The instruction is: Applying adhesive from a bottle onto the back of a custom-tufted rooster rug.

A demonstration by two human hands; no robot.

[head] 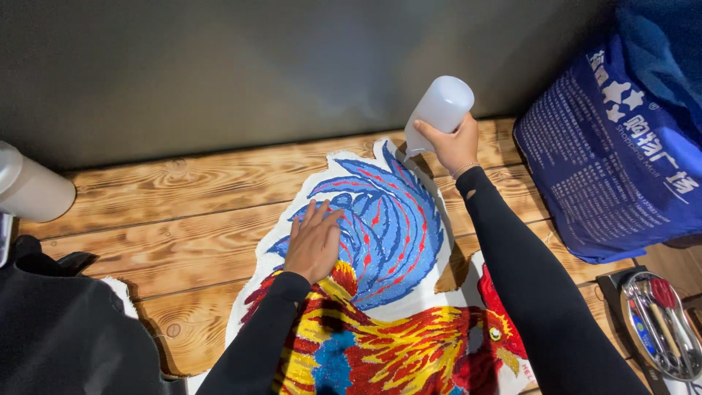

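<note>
A tufted rug piece shaped like a rooster [387, 292], with a blue tail, red and yellow body and white border, lies flat on the wooden table [183, 219]. My left hand [313, 241] rests flat on the blue tail feathers, fingers spread. My right hand [453, 143] grips a white plastic squeeze bottle [439, 110], tilted upside down with its nozzle end pointing at the top edge of the tail. Both arms wear black sleeves.
A blue printed shopping bag [621, 146] stands at the right. A metal tray [662, 325] with tools sits at the lower right. A white cylinder [29, 186] lies at the left edge, black cloth [66, 329] below it. A dark wall runs behind.
</note>
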